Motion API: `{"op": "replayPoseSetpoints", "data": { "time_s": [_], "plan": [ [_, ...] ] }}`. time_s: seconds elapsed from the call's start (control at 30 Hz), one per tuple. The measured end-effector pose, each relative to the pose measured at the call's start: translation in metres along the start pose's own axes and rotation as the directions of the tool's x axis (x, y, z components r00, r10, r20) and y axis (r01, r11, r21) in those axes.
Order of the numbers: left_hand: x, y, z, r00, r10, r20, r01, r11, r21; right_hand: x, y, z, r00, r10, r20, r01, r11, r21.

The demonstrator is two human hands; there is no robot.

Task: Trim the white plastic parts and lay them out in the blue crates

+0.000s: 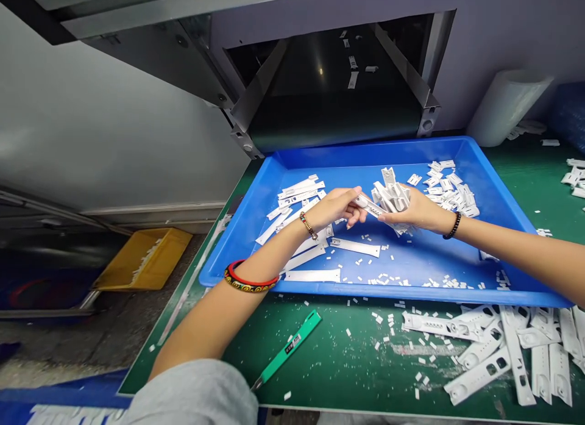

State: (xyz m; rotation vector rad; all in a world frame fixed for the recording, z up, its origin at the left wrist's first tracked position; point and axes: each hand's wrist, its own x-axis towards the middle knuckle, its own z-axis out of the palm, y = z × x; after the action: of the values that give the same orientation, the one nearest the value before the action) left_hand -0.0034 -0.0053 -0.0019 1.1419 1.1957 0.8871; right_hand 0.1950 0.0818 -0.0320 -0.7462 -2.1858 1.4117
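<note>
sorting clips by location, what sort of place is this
Likely a factory workstation: a conveyor belt ends by a blue tray holding many similar white parts, and more lie on the green worktable.

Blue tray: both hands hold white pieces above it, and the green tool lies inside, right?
No, the head view shows the green tool outside the blue tray, on the table. The left hand and right hand do hold white pieces above the tray.

Sleeve (196, 394) cropped; belt pieces (353, 80) perhaps blurred

Head-worn view, looking forward and down, both hands (343, 207) (413, 209) fairly near
</note>
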Motion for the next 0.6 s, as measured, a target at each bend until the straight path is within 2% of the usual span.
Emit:
{"op": "replayPoseSetpoints", "data": {
  "time_s": [0.07, 0.13, 0.27, 0.4, 0.5, 0.6],
  "plan": [
    [-0.001, 0.000, 0.001, 0.999, 0.038, 0.011, -0.038, 0.999, 0.038, -0.001, -0.002, 0.001, 1.000, 0.005, 0.014, -0.005, 1.000, 0.027],
    [-0.001, -0.001, 0.004, 0.992, 0.121, -0.033, -0.113, 0.978, 0.174, -0.002, -0.005, 0.002, 1.000, 0.015, 0.022, -0.016, 0.999, 0.050],
    [0.001, -0.006, 0.012, 0.940, 0.314, -0.132, -0.214, 0.845, 0.489, -0.005, -0.006, 0.006, 0.999, 0.042, 0.015, -0.043, 0.998, 0.048],
    [0.001, -0.010, 0.015, 0.912, 0.392, -0.120, -0.208, 0.695, 0.688, -0.007, -0.006, 0.010, 0.999, 0.033, -0.013, -0.033, 0.999, 0.038],
    [0.001, -0.009, 0.010, 0.887, 0.455, -0.085, -0.215, 0.568, 0.795, -0.007, -0.011, 0.009, 0.999, 0.018, -0.031, -0.018, 1.000, 0.000],
    [0.002, -0.005, -0.006, 0.854, 0.499, -0.149, -0.173, 0.542, 0.822, -0.008, -0.026, -0.003, 0.995, 0.011, -0.095, -0.016, 0.998, -0.059]
  ]
}}
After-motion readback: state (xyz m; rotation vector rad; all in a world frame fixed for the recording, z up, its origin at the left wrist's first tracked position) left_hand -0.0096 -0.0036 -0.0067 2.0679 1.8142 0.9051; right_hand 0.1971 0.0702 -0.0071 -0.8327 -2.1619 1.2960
